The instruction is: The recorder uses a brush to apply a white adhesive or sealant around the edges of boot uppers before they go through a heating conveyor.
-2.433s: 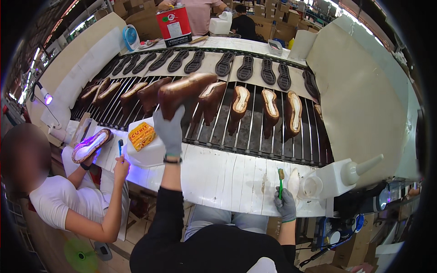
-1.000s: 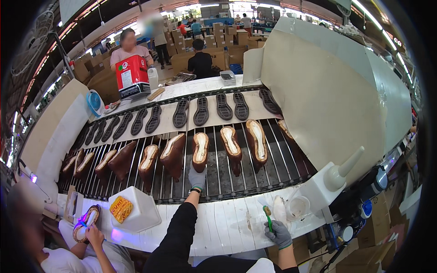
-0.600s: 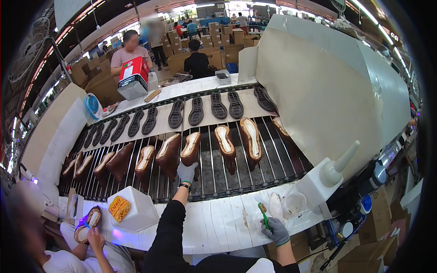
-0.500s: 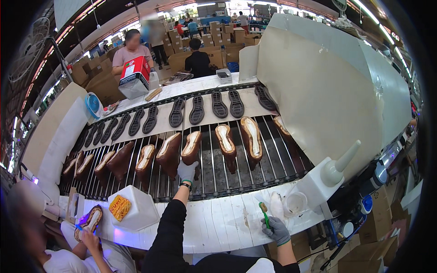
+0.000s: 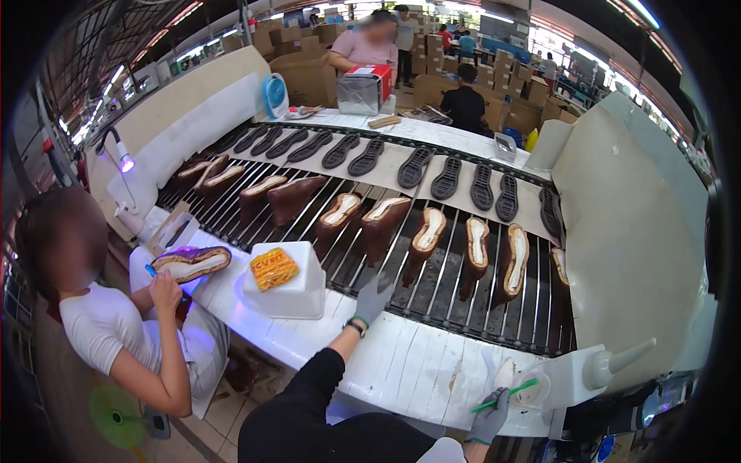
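The desk (image 5: 409, 356) left passage between the white container (image 5: 306, 302) and the round cup (image 5: 531, 390); the white bottle (image 5: 571, 376) blocked the right end. A brown shoe (image 5: 380, 224) stood ahead of the left hand (image 5: 373, 299), gaps opening farther right.

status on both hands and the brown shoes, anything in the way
Left hand open, empty, at near edge of rack. Right hand gripping green-handled brush. Brown shoes bottoms-up on rack. White container left of left hand, apparently not blocking it.
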Demonstrator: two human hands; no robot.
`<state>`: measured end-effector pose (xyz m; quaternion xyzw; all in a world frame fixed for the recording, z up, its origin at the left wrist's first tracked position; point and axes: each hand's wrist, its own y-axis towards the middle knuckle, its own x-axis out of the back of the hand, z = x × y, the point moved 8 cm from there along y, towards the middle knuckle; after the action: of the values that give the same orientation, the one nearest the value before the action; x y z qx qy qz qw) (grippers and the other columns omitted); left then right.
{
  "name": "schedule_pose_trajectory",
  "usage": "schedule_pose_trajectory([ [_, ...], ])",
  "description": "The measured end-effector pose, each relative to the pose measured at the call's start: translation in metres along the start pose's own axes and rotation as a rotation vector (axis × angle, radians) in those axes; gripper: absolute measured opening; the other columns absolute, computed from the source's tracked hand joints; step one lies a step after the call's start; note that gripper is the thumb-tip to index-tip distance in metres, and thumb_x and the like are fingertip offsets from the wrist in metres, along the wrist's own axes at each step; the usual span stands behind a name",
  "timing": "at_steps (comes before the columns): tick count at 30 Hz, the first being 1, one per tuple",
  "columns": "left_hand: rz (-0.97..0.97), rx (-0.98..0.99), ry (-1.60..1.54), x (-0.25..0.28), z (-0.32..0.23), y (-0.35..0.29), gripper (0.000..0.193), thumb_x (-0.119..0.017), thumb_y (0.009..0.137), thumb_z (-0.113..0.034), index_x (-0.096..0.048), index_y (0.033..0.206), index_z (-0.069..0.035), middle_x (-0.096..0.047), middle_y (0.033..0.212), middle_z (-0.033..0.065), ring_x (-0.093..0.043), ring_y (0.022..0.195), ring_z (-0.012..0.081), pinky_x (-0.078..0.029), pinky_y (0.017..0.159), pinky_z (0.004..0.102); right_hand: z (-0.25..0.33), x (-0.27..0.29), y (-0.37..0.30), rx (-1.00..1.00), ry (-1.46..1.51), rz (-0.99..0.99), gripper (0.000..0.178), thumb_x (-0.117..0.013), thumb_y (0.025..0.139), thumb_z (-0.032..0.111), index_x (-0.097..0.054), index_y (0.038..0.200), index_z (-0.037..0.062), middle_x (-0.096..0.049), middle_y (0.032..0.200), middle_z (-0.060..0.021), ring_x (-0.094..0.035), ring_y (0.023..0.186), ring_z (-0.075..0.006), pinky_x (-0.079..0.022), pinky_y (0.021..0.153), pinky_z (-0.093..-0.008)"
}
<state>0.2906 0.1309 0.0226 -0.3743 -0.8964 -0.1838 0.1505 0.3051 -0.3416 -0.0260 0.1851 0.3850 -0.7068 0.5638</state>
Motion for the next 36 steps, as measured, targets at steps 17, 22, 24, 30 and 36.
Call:
schedule_pose_trajectory([
  [17,0.268,-0.278,0.539,0.068,-0.028,-0.174,0.049,-0.060,0.094,-0.033,-0.056,0.137,-0.011,-0.046,0.149,0.0159,-0.037,0.142,0.0351,-0.022,0.119,0.0508,-0.163,-0.210,-0.037,-0.538,-0.836,0.791,0.036,-0.061,0.097,0.026,-0.067,0.116,-0.0035,-0.069,0.105,-0.0103,-0.067,0.095,-0.0197,-0.055,0.085,-0.0325],
  [22,0.061,-0.188,0.532,0.079,-0.033,-0.185,0.042,-0.065,0.090,-0.029,-0.063,0.128,-0.011,-0.054,0.143,0.0162,-0.044,0.136,0.0368,-0.025,0.117,0.0519,-0.172,-0.368,0.047,0.503,-1.495,0.881,0.060,-0.071,0.083,0.045,-0.062,0.125,0.0017,-0.068,0.112,-0.0183,-0.064,0.106,-0.0351,-0.050,0.091,-0.0430],
  [24,0.042,-0.176,0.529,0.078,-0.032,-0.184,0.040,-0.066,0.089,-0.028,-0.064,0.125,-0.010,-0.056,0.140,0.0158,-0.047,0.134,0.0367,-0.027,0.117,0.0521,-0.190,-0.409,0.067,0.645,-1.790,0.690,0.079,-0.073,0.079,0.051,-0.048,0.138,0.0038,-0.054,0.133,-0.0253,-0.055,0.116,-0.0428,-0.049,0.093,-0.0480],
  [30,0.002,-0.204,0.550,0.082,-0.033,-0.180,0.033,-0.065,0.090,-0.026,-0.068,0.119,-0.010,-0.062,0.132,0.0150,-0.053,0.128,0.0353,-0.033,0.112,0.0518,-0.249,-0.432,0.103,0.188,-2.182,0.382,0.113,-0.079,0.076,0.050,-0.009,0.158,0.0180,-0.021,0.158,-0.0267,-0.038,0.134,-0.0514,-0.046,0.097,-0.0611],
  [36,0.010,-0.201,0.495,0.082,-0.034,-0.179,0.031,-0.066,0.090,-0.023,-0.069,0.116,-0.007,-0.064,0.129,0.0153,-0.054,0.127,0.0371,-0.034,0.111,0.0523,-0.251,-0.398,0.145,0.034,-1.885,0.209,0.125,-0.080,0.071,0.038,0.007,0.159,0.0168,-0.028,0.153,-0.0314,-0.051,0.127,-0.0459,-0.051,0.095,-0.0535],
])
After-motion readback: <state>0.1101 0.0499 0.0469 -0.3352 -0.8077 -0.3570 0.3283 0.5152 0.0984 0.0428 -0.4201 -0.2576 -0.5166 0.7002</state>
